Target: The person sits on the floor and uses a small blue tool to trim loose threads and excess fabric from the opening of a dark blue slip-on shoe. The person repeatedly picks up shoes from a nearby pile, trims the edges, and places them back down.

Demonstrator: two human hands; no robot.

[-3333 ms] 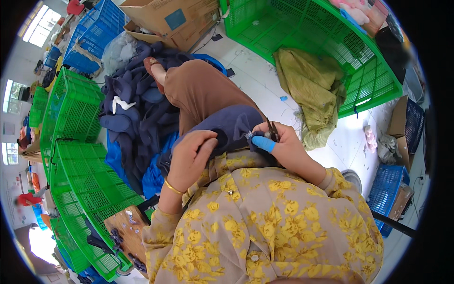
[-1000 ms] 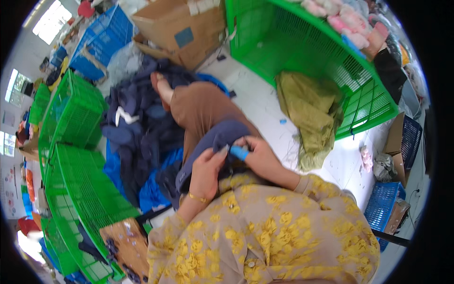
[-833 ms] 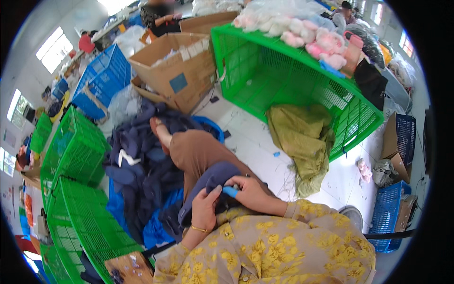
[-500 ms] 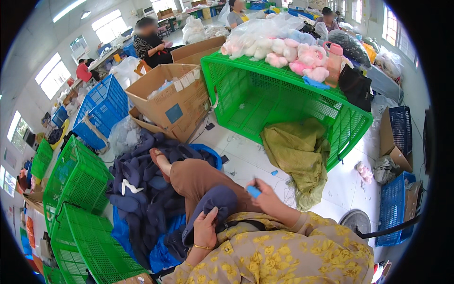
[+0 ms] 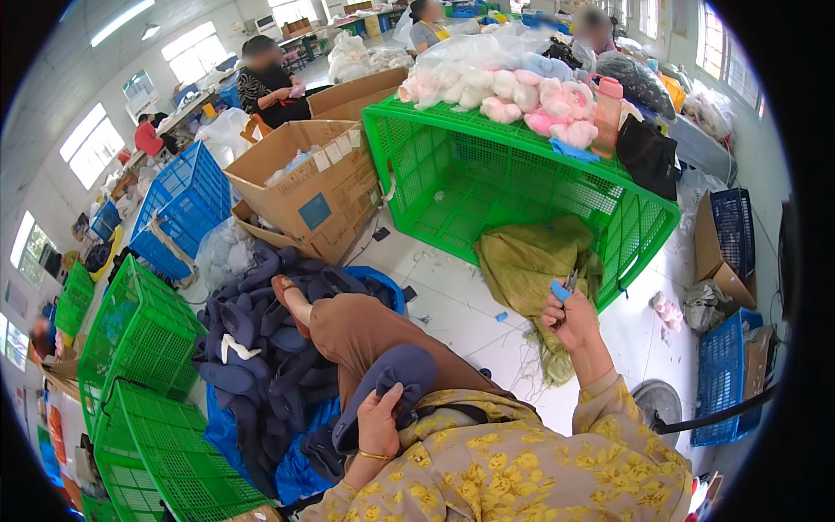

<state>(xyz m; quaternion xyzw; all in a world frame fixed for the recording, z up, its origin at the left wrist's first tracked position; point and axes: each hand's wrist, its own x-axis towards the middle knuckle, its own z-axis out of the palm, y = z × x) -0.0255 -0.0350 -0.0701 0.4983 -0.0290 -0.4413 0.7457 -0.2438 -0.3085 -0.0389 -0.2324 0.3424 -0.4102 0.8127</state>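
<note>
The left hand point(image 5: 380, 424) grips a navy slipper point(image 5: 387, 383) on the lap, near the middle. The right hand point(image 5: 571, 320) (raised to the right) holds small blue-handled snips point(image 5: 563, 290) before the olive cloth point(image 5: 531, 270).

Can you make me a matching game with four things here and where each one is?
Things:
1. dark navy fabric slipper piece
2. small blue-handled snips
3. pale pink and white plush pieces
4. olive-green cloth sack

Places:
A. piled on top of the big green plastic crate
B. lying on the floor against that crate
C. in the left hand, on the lap
D. raised in the right hand

Pairs: 1-C, 2-D, 3-A, 4-B
</note>
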